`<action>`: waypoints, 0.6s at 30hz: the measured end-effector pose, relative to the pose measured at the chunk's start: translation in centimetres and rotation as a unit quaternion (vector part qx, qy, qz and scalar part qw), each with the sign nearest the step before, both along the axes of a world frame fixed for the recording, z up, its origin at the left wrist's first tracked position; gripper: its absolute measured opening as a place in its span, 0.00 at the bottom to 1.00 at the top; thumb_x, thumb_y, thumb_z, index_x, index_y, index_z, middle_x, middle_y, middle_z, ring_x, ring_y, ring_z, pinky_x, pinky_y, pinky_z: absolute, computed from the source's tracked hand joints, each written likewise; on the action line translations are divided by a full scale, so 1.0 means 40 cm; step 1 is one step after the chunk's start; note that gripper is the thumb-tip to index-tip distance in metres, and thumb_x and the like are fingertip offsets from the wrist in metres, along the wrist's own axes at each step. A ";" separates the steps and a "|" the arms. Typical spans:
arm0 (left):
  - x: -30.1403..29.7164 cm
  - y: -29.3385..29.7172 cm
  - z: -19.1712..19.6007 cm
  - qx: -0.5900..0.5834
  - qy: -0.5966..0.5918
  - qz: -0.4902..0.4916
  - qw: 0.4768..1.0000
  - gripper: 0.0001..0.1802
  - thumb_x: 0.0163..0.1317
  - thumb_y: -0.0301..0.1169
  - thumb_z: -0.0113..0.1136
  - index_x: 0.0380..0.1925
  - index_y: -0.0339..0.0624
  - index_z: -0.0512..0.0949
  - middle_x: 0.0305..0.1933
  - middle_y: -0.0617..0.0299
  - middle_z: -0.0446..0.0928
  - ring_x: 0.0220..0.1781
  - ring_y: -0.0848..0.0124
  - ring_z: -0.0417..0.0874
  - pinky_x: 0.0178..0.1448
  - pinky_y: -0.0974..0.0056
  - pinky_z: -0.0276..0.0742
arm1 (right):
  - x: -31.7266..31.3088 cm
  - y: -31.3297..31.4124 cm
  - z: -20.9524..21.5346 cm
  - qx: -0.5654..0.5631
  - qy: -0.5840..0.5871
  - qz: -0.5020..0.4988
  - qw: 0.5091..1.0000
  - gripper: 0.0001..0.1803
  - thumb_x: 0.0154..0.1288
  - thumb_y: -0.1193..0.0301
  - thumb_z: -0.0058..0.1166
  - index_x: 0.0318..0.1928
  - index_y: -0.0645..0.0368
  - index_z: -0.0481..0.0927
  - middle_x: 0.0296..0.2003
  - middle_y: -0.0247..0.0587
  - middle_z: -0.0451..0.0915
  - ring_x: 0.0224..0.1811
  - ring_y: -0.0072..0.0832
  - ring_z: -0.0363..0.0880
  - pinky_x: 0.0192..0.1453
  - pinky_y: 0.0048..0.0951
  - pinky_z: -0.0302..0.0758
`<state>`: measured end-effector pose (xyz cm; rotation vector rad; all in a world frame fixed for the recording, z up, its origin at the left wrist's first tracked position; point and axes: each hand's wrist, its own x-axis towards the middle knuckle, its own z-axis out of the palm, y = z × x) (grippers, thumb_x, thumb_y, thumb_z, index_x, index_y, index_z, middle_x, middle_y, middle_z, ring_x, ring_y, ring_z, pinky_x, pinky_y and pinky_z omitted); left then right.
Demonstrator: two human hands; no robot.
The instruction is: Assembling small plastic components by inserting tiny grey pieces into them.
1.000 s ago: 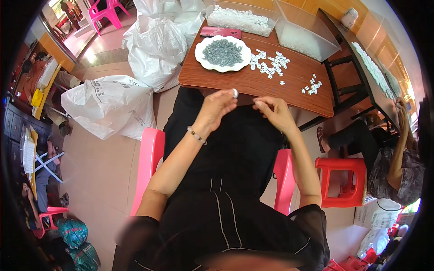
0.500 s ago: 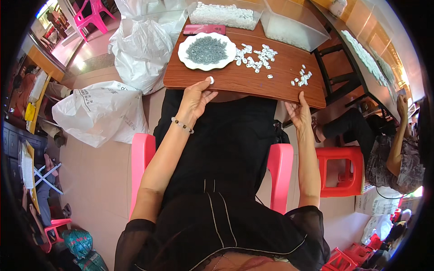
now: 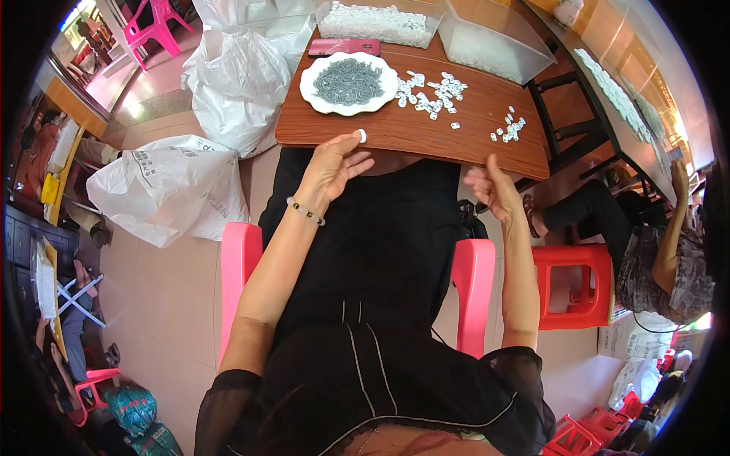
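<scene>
My left hand (image 3: 332, 169) is at the front edge of a brown wooden tabletop (image 3: 426, 138), its thumb over the edge and its fingers apart below. A small white cap or piece (image 3: 362, 136) shows at the thumb tip; I cannot tell whether it is worn or held. Just off the front edge, at the right, my right hand (image 3: 496, 191) is open and empty, its fingers slightly blurred. A white scalloped plate (image 3: 308, 97) holds small grey metal pieces (image 3: 347, 81). Small white pieces lie in a larger cluster (image 3: 441, 95) and a smaller one (image 3: 511, 129).
A red phone (image 3: 344, 47) lies behind the plate. Two clear bins (image 3: 494, 57) of white pieces stand at the back. White sacks (image 3: 171, 190) sit on the floor at left. Pink chair arms (image 3: 471, 296) flank me. A red stool (image 3: 574, 285) and a seated person (image 3: 658, 266) are at right.
My right hand has let go of the tabletop edge and moved slightly left and toward me. My left hand has shifted a little to the right along the edge.
</scene>
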<state>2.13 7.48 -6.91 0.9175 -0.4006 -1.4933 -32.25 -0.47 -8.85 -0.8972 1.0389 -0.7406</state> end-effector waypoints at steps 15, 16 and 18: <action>-0.085 0.106 0.023 -0.024 -0.130 -0.076 0.988 0.13 0.64 0.37 0.61 0.42 0.40 0.81 0.37 0.65 0.81 0.34 0.81 0.79 0.44 0.73 0.77 | 0.244 -0.151 0.145 -0.508 0.399 0.015 0.764 0.09 0.60 0.68 0.55 0.37 0.58 0.84 0.32 0.51 0.83 0.38 0.47 0.80 0.43 0.38 0.75; -0.083 0.107 0.018 -0.023 -0.130 -0.075 0.988 0.13 0.64 0.37 0.61 0.42 0.40 0.81 0.37 0.65 0.81 0.34 0.81 0.79 0.44 0.73 0.77 | 0.259 -0.160 0.145 -0.507 0.398 0.016 0.764 0.09 0.60 0.68 0.55 0.37 0.58 0.84 0.32 0.51 0.83 0.38 0.47 0.80 0.43 0.38 0.75; -0.082 0.107 0.011 -0.016 -0.136 -0.079 0.987 0.13 0.64 0.37 0.61 0.42 0.40 0.81 0.37 0.65 0.81 0.34 0.81 0.79 0.43 0.74 0.77 | 0.281 -0.168 0.139 -0.509 0.442 0.006 0.738 0.10 0.60 0.67 0.56 0.39 0.56 0.84 0.34 0.50 0.83 0.40 0.46 0.81 0.45 0.39 0.75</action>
